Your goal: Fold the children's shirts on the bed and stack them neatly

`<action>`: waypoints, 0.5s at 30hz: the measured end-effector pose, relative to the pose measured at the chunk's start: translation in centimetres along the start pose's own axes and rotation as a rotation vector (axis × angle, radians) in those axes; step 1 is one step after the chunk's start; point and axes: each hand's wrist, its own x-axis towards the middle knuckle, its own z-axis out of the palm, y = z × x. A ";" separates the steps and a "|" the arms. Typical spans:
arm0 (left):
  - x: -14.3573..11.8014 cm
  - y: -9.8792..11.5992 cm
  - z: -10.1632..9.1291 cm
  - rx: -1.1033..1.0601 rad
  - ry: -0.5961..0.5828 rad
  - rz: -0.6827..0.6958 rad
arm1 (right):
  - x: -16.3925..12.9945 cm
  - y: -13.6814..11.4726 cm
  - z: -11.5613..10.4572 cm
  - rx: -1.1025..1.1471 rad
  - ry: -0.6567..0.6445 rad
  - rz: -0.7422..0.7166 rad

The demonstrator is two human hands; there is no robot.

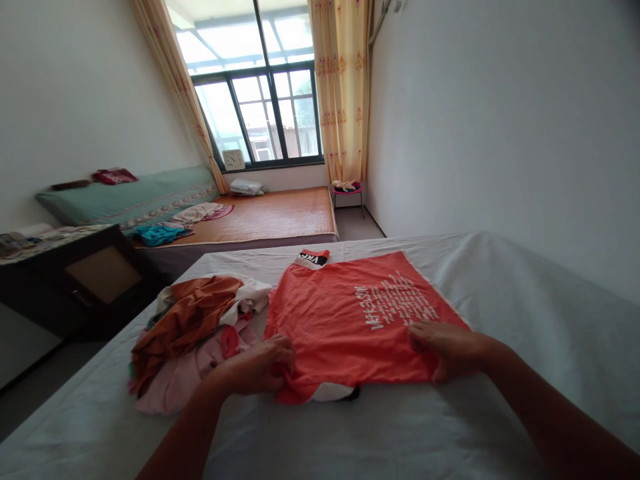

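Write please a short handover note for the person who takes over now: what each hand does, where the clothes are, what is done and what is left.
Left hand: closed grip on the near left edge of the orange T-shirt.
Right hand: lies flat on the shirt's near right part, pressing it down; not closed on the cloth.
The shirt lies spread on the white bed, white print up, a near corner turned over.
Pile of unfolded clothes sits just left of it.
Done: shirt laid out flat. No folded stack is in view.
Left: probably folding this shirt, then the pile.
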 end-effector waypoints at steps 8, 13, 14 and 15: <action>-0.2 0.0 -1.2 -0.245 0.225 -0.106 | 1.4 -3.9 1.9 -0.046 0.179 -0.086; -0.6 -0.8 -1.6 -0.354 0.342 -0.116 | 1.6 -0.9 1.4 -0.089 0.250 0.000; -0.8 -0.9 -1.7 -0.370 0.333 -0.113 | 1.0 0.5 0.7 -0.058 0.258 0.036; -0.9 -0.9 -1.8 -0.386 0.318 -0.111 | 0.2 1.9 -0.1 -0.004 0.258 0.073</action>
